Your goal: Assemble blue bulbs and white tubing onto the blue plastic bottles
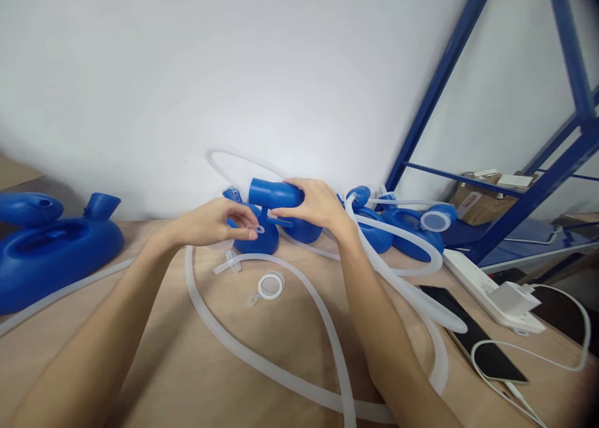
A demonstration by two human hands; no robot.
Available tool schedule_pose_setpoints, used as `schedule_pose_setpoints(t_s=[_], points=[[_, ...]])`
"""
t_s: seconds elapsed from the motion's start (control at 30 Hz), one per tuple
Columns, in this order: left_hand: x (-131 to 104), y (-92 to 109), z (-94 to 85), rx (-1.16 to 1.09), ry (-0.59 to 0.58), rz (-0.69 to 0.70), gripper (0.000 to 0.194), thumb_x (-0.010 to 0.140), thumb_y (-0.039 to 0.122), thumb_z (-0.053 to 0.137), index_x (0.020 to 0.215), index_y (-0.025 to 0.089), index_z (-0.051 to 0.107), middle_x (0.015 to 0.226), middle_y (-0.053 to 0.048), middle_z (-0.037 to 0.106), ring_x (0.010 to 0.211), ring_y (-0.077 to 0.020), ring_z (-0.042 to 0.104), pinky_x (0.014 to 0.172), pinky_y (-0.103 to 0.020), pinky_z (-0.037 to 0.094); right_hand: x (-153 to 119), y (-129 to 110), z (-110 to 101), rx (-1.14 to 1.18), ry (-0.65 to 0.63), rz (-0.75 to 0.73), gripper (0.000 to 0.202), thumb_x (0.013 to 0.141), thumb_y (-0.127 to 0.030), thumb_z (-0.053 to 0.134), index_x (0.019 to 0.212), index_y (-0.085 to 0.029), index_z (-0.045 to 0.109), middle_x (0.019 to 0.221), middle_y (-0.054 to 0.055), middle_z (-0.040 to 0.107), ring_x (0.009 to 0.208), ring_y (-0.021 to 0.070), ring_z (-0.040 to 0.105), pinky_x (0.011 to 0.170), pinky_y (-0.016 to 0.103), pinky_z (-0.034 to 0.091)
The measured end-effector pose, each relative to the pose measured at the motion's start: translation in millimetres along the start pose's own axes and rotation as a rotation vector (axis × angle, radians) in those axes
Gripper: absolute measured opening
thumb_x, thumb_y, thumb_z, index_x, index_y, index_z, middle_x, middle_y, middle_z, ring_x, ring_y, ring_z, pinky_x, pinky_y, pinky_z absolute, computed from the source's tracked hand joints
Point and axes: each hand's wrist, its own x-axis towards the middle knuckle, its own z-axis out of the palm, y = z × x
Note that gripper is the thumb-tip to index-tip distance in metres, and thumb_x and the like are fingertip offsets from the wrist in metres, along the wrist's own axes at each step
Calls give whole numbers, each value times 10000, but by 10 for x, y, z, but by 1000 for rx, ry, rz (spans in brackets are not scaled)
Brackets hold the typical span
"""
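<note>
My right hand point(318, 204) is wrapped round a blue elbow-shaped spout point(271, 193), whose wide mouth points left. Left of it, my left hand point(234, 222) pinches a small clear ring-shaped piece point(260, 229) between thumb and fingers. Blue bottles point(256, 244) stand just behind and below the hands. On the table in front lie a round white cap point(271, 286) with a clear tab and a clear fitting point(233, 261) by the end of a translucent tube point(322, 309).
A large blue bottle point(60, 247) lies at the left. More blue bottles point(414, 234) with coiled tubes stand at the right. Nearby are a black phone point(472, 334), a white power strip point(486, 291) with a charger, and a blue metal shelf frame point(444, 72).
</note>
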Motion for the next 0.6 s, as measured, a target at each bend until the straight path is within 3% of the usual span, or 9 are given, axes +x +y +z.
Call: schedule_pose_setpoints(t_s=[0.07,0.2,0.27,0.43,0.6], points=[[-17,27,-13,45,-21,6,336,822,579,699,910,278,818,974,-23,818,873,-246,732,745,-307,557,-15,42,-39,-28,-35,-14,662,759,-629,832,1307,-273,728,1304,67,760,1187,327,703,951,436,541],[7,-2,4,91,358,-67,428,852,631,644,792,218,736,846,-49,779,803,-236,699,788,-342,548,-38,98,-100,-39,-45,-39,661,773,-596,834,1342,-282,712,1337,52,748,1213,321,697,973,439,534],[31,-35,27,33,419,-106,446,826,650,672,848,209,728,884,-60,775,853,-245,705,815,-355,554,-41,102,-108,-18,-39,-61,676,771,-595,838,1355,-282,705,1356,45,739,1231,313,690,1002,433,525],[55,-75,51,-66,316,19,444,875,619,622,747,196,664,794,-33,697,847,-224,660,827,-340,526,-29,92,-86,20,-40,-106,716,751,-593,855,1372,-273,698,1358,46,735,1240,310,682,1021,420,518],[-14,-80,-44,-47,169,84,465,824,616,678,642,205,556,645,-1,543,660,-164,499,639,-293,416,-28,125,-87,112,-130,-217,711,753,-530,875,1392,-282,686,1348,40,731,1218,296,685,1019,392,514]])
